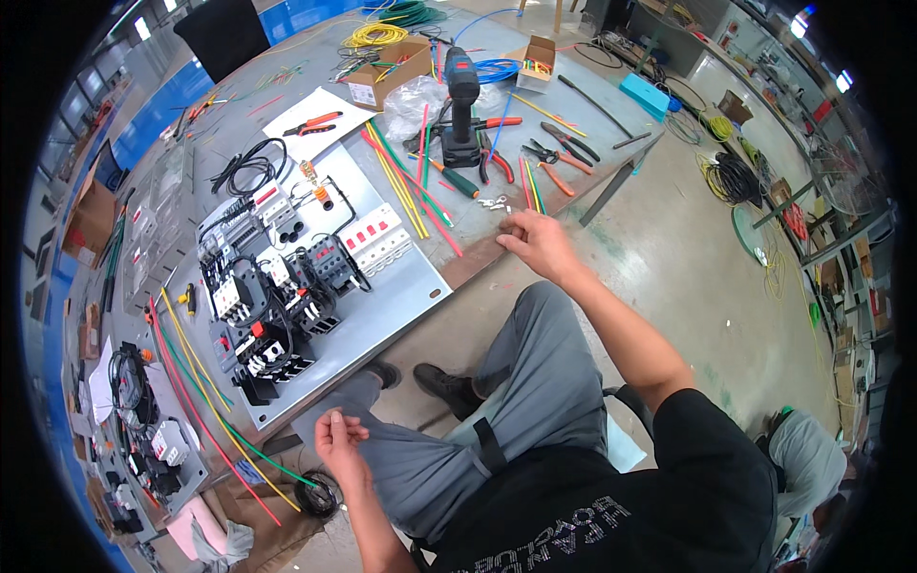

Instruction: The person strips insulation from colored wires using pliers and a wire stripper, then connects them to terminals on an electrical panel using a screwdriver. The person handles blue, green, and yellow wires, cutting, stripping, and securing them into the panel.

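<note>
At the table's front edge, my right hand (538, 245) is closed, with thumb and fingertips pressed together. Whatever they hold, if anything, is too small to make out. Just beyond those fingertips lie several small metal cable lugs (494, 202). My left hand (341, 443) hovers above my lap, fingers loosely bent and apart, with nothing visible in it. Between the hands and the table's middle sits a metal mounting plate (387, 310), carrying contactors (330, 263), a white breaker block (377, 239) with red switches and black wiring.
A cordless drill (462, 105) stands behind the lugs, among pliers (559, 158), a green screwdriver (456, 179) and coloured tubes (396, 181). Cardboard boxes (392, 76) and wire coils (373, 36) are farther back. A second wired plate (181, 473) lies at left.
</note>
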Demonstrator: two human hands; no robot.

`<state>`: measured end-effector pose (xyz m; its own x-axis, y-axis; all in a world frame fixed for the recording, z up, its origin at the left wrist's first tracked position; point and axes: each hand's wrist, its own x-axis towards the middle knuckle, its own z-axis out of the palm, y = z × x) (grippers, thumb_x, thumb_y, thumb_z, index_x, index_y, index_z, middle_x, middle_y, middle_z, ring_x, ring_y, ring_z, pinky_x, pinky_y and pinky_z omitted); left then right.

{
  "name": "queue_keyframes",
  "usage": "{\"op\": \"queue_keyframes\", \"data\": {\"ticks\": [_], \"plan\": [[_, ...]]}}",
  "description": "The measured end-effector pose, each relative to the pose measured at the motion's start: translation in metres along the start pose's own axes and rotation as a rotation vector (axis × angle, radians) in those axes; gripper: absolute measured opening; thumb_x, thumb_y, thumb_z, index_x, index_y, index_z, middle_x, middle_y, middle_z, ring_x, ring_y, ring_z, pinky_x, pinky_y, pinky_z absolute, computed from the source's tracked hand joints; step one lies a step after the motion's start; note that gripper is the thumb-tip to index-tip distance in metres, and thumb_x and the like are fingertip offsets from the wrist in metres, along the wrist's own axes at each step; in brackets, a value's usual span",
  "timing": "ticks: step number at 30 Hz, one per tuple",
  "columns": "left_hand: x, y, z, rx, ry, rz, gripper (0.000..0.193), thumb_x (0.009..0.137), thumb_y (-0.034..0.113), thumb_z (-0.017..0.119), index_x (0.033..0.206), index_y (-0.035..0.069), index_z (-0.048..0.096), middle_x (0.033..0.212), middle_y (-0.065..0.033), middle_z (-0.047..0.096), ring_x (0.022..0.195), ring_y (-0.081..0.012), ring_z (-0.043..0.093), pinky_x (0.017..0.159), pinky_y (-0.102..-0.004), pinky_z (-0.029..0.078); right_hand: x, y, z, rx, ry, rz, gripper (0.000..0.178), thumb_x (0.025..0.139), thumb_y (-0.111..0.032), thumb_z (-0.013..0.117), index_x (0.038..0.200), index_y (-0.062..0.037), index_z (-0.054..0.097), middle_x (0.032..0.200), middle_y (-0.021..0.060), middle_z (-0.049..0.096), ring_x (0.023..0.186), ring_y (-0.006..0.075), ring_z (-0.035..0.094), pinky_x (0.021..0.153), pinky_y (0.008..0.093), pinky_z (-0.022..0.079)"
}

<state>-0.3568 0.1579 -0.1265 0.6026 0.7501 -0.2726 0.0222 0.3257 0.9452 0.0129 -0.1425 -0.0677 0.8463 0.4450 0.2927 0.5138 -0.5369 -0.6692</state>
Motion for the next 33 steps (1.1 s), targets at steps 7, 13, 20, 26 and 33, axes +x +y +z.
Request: {"op": "queue_keyframes", "data": {"ticks": [7, 13, 20, 26, 33], "plan": [[0.0, -0.028, -0.026, 0.111, 0.036, 0.035, 0.019, 0.106, 0.024, 0.063, 0.11, 0.005, 0.065, 0.085, -0.0062, 0.069, 0.064, -0.0112, 0.062, 0.058, -0.0255, 0.05, 0.02, 0.013, 0.0, -0.123, 0.105, 0.039, 0.028, 0.081, -0.018, 0.08, 0.104, -0.0036, 0.071, 0.084, 0.0158, 0.065, 0.082, 0.0354, 0.066, 0.074, 0.0462, 0.053], [0.002, -0.029, -0.016, 0.12, 0.027, 0.046, 0.02, 0.106, 0.02, 0.063, 0.113, 0.002, 0.064, 0.085, -0.0076, 0.068, 0.064, -0.0118, 0.061, 0.058, -0.0256, 0.05, 0.051, 0.037, 0.004, -0.209, 0.111, -0.06, 0.027, 0.08, -0.016, 0.079, 0.102, -0.0025, 0.073, 0.091, 0.0193, 0.068, 0.088, 0.0407, 0.068, 0.08, 0.0493, 0.054], [0.004, -0.013, -0.019, 0.025, 0.122, 0.126, 0.022, 0.105, 0.023, 0.065, 0.115, 0.003, 0.064, 0.086, -0.0075, 0.069, 0.064, -0.012, 0.062, 0.059, -0.0261, 0.051, 0.057, 0.019, 0.013, -0.14, 0.111, -0.013, 0.036, 0.083, -0.025, 0.079, 0.112, -0.0042, 0.075, 0.089, 0.0183, 0.071, 0.085, 0.0358, 0.07, 0.079, 0.0465, 0.055], [0.013, 0.01, -0.021, -0.031, 0.174, 0.182, 0.022, 0.107, 0.023, 0.062, 0.115, 0.003, 0.064, 0.088, -0.0073, 0.069, 0.065, -0.0116, 0.062, 0.059, -0.0261, 0.051, 0.058, 0.01, 0.021, -0.269, 0.069, 0.001, 0.033, 0.086, -0.032, 0.079, 0.111, -0.0098, 0.077, 0.098, 0.0174, 0.07, 0.091, 0.0356, 0.07, 0.08, 0.0466, 0.055], [0.007, -0.014, -0.03, -0.025, 0.169, 0.121, 0.022, 0.107, 0.022, 0.061, 0.116, 0.003, 0.064, 0.087, -0.0065, 0.068, 0.065, -0.0109, 0.062, 0.059, -0.0254, 0.05, 0.081, 0.037, 0.025, -0.216, 0.171, -0.066, 0.019, 0.087, -0.021, 0.076, 0.102, -0.0088, 0.078, 0.096, 0.0178, 0.071, 0.092, 0.0391, 0.069, 0.083, 0.0467, 0.055]]}}
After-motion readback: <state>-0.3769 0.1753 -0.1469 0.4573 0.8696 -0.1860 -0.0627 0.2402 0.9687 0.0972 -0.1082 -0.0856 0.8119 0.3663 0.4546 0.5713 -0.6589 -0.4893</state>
